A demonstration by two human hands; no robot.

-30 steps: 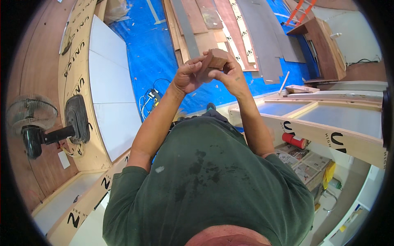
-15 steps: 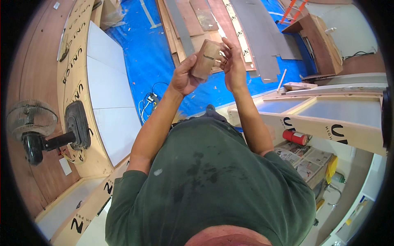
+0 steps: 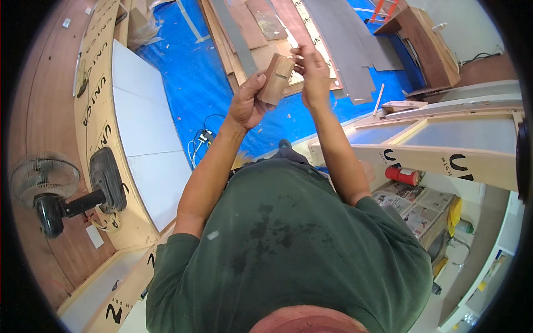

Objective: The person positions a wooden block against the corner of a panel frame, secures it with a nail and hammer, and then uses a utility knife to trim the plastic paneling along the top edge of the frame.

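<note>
Above one blue sheet (image 3: 189, 100), your left hand (image 3: 247, 105) clasps one block (image 3: 273, 86), brown, oblong, with one dark slot (image 3: 281, 76); your right hand (image 3: 315, 80) half-curls alongside, its hold impossible to tell.

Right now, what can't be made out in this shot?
All in the head view:
- Slotted wooden block: far face, turned away from the camera.
- Left hand: some fingers, behind the block.
- Right hand: contact with the block unclear; fingertips overlap its edge.
- Orange ladder: cut off by the upper edge.
</note>
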